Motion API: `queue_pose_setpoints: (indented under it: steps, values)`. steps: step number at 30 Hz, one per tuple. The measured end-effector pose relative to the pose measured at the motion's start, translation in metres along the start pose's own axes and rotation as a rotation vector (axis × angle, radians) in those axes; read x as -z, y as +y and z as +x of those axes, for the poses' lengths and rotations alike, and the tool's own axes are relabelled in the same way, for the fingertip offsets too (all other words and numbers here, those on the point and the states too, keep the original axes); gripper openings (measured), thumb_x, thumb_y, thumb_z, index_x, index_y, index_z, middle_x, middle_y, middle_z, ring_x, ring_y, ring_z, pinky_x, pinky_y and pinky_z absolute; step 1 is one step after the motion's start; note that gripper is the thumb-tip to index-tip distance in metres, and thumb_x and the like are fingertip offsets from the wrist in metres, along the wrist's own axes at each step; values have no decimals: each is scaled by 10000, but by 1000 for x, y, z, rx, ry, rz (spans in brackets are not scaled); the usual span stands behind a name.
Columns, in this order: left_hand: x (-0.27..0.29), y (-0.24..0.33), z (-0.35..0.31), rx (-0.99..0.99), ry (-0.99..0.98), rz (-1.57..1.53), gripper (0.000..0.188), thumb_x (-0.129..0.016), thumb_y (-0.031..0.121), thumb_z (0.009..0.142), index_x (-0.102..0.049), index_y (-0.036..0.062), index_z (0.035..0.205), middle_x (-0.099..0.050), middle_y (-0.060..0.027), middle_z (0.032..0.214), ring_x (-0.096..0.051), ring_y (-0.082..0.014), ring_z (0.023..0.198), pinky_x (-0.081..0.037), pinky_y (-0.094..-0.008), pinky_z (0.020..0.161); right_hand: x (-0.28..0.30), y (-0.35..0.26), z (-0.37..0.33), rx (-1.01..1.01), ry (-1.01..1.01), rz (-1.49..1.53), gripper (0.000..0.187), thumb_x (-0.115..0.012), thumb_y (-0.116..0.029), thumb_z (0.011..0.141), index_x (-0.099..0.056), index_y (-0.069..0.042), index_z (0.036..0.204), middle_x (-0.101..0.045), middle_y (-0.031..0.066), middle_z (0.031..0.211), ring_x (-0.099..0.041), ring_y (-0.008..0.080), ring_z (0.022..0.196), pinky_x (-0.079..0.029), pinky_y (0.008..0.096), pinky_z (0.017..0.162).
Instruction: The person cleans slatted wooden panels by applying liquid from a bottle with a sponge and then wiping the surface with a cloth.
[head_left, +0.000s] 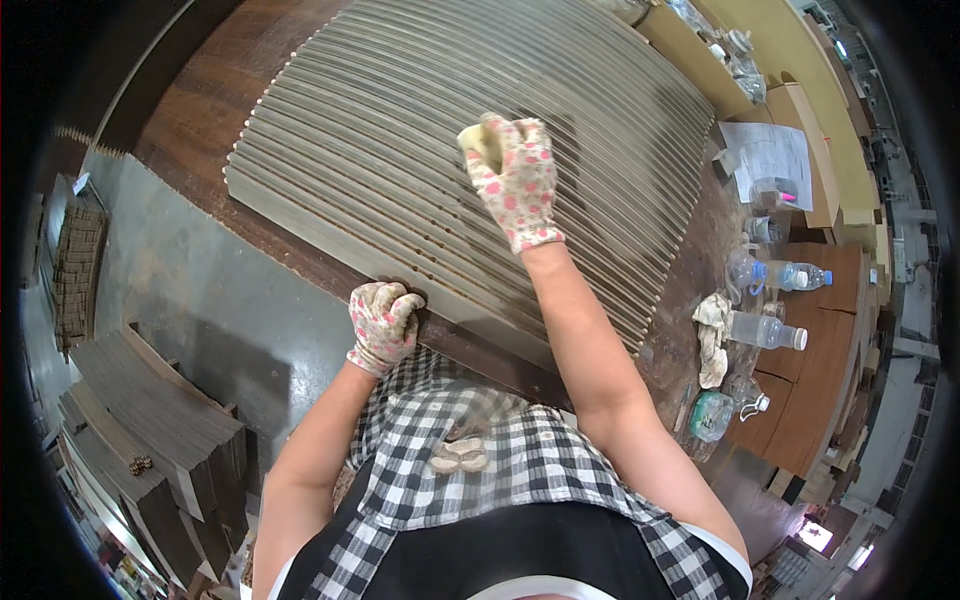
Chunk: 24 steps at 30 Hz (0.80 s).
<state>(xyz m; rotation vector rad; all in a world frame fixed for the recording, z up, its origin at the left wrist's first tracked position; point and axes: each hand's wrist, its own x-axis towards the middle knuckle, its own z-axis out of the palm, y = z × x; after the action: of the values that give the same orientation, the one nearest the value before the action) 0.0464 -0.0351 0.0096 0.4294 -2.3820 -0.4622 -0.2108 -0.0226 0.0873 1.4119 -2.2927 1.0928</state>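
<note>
A broad grey-brown panel of narrow parallel strips [400, 130] lies on the brown table, with a row of dark wet-looking spots along its near strips. Over its middle is my right hand [515, 180], in a white glove with pink dots. Its fingers are closed round a pale yellow sponge-like pad [472, 143]; most of the pad is hidden by the glove. My left hand [383, 328], gloved alike, is curled at the table's front edge beside the panel's near side. What lies inside those fingers, if anything, is hidden.
Along the table's right side stand several plastic bottles [765, 330], a crumpled white cloth [712, 340], a paper sheet [768, 160] and cardboard boxes [800, 130]. Stacks of grey boards [160, 400] stand on the floor at left. The table's brown edge [480, 355] runs close to my apron.
</note>
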Motion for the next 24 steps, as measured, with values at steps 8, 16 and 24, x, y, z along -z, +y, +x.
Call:
queue_pose_setpoints:
  steps: [8, 16, 24]
  values:
    - [0, -1, -2, -7, 16, 11, 354, -681, 84, 575, -635, 165, 917, -585, -47, 909, -590, -284, 833, -446, -441, 744, 137, 94, -64, -210, -88, -454, 342, -730, -322, 863, -676, -67, 1085, -579, 120, 971, -591, 266, 889, -514, 410, 757]
    - [0, -1, -1, -25, 8, 14, 354, -688, 84, 575, -627, 156, 917, -581, -54, 911, -585, -290, 853, -450, -446, 750, 95, 40, -54, -247, -93, -130, 405, -748, -286, 828, -668, -91, 1173, -584, 123, 1071, -575, 289, 1051, -490, 434, 887]
    - [2, 0, -4, 18, 14, 21, 328, -682, 74, 600, -629, 160, 913, -584, -59, 915, -577, -303, 864, -435, -445, 771, 135, 70, -73, -155, -126, -384, 312, -742, -270, 827, -678, -94, 1077, -590, 109, 982, -579, 279, 903, -502, 414, 791]
